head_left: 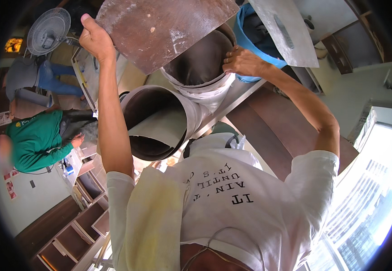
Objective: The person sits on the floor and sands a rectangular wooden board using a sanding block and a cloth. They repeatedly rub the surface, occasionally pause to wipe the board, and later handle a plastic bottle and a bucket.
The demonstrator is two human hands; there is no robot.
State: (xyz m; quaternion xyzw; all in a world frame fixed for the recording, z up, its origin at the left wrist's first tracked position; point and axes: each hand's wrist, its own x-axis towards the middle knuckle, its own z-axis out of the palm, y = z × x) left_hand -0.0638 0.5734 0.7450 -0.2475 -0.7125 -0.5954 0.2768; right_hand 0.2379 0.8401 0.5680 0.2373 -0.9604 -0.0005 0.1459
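Observation:
My left hand [97,39] is closed on the left edge of a stained brown flat sheet [159,27], its thumb pointing up. The sheet is held tilted and covers part of a pale bucket [211,92] with a dark inside. My right hand [246,62] has its fingers curled over the right side of that bucket's rim. Nearer to me, a wide round drum [191,113] lies with its mouth toward me, and a pale curved sheet [159,126] sits inside it.
Right of the bucket stands a blue tub [245,27] with a pale sheet [288,31] leaning over it. Brown boards [277,122] lie below. To the left are a fan [47,31], a person in a green top [35,140], another in jeans [60,80], and shelves [74,241].

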